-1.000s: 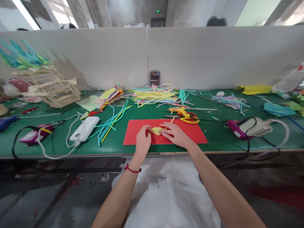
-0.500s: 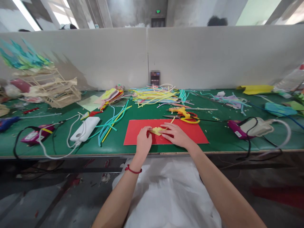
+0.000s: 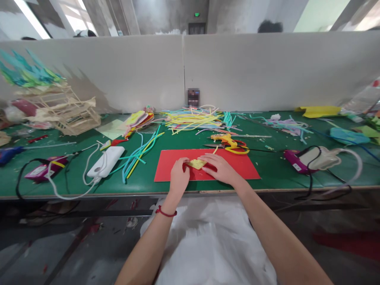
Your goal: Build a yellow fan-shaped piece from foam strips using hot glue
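A small yellow piece [image 3: 197, 164], which looks woven or folded from thin strips, is held low over a red board [image 3: 246, 170]. The fingertips of my left hand [image 3: 179, 175] close on its left end. My right hand [image 3: 220, 168] grips the other end, its fingers partly hiding the piece. A short yellow strip end [image 3: 216, 149] sticks up beyond my right fingers. Just past the board's far edge lie scissors [image 3: 210, 146] and a yellow glue gun [image 3: 222, 137], overlapping each other.
Colourful soft strips [image 3: 192, 119] are piled at the back, before a phone [image 3: 193, 98] leaning on the partition. Loose strips [image 3: 139, 156] and a white power bank [image 3: 106, 161] with cables lie left. A stick model [image 3: 77, 114] stands far left; a purple device [image 3: 295, 161] is right.
My hands stay almost in place around the yellow piece. The right fingers have shifted slightly, and the piece sits at a slightly different angle.
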The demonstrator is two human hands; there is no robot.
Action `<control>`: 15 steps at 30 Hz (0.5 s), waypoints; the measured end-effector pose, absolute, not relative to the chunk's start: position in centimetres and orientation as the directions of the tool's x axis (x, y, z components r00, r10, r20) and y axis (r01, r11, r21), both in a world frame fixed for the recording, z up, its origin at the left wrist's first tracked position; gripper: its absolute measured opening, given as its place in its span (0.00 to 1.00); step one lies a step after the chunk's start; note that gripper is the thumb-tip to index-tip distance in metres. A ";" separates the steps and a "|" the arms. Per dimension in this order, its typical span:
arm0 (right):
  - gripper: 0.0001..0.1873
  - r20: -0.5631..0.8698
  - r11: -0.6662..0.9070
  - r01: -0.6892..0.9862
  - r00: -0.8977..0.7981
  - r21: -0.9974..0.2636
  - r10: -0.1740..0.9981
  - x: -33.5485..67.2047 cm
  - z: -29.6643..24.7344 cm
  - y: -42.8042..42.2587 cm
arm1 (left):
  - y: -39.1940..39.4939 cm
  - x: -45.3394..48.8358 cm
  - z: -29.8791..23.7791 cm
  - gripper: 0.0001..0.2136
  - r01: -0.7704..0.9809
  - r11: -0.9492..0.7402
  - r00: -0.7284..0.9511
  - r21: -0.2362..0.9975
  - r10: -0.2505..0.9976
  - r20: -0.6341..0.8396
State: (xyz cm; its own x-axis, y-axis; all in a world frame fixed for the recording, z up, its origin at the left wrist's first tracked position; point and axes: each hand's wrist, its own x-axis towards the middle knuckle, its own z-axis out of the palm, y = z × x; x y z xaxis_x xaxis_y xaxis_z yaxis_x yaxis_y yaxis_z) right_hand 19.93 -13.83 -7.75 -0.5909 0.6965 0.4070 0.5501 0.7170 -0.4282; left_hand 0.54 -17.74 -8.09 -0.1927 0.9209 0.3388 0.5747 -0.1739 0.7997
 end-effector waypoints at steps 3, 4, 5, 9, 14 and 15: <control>0.18 0.399 0.718 0.565 -0.597 -0.407 0.696 19.9 -7.9 -13.8 | -17.7 0.5 -8.1 0.15 0.546 -0.168 -0.209 0.821 0.921 0.328; 0.17 0.398 0.719 0.568 -0.598 -0.401 0.695 19.9 -7.9 -13.7 | -17.7 0.5 -8.1 0.15 0.540 -0.168 -0.209 0.825 0.922 0.325; 0.17 0.400 0.719 0.570 -0.598 -0.398 0.695 19.9 -8.0 -13.7 | -17.7 0.5 -8.1 0.15 0.538 -0.170 -0.207 0.825 0.923 0.325; 0.17 0.403 0.718 0.574 -0.594 -0.393 0.696 19.8 -8.0 -13.7 | -17.6 0.6 -8.2 0.15 0.542 -0.183 -0.206 0.820 0.917 0.341; 0.16 0.410 0.721 0.571 -0.593 -0.392 0.693 19.8 -8.0 -13.7 | -17.3 0.5 -8.9 0.15 0.573 -0.205 -0.198 0.794 0.905 0.377; 0.16 0.418 0.722 0.570 -0.589 -0.392 0.692 19.8 -8.0 -13.7 | -17.4 0.4 -8.7 0.16 0.598 -0.216 -0.191 0.772 0.897 0.399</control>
State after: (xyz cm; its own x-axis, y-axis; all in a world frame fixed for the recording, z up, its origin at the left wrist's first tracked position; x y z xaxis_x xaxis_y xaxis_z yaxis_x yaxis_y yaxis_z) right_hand 19.77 -13.67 -8.03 -0.5887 0.6919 0.4179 0.5699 0.7220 -0.3924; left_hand 0.43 -17.44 -8.66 -0.1906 0.8969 0.3991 0.5976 -0.2165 0.7720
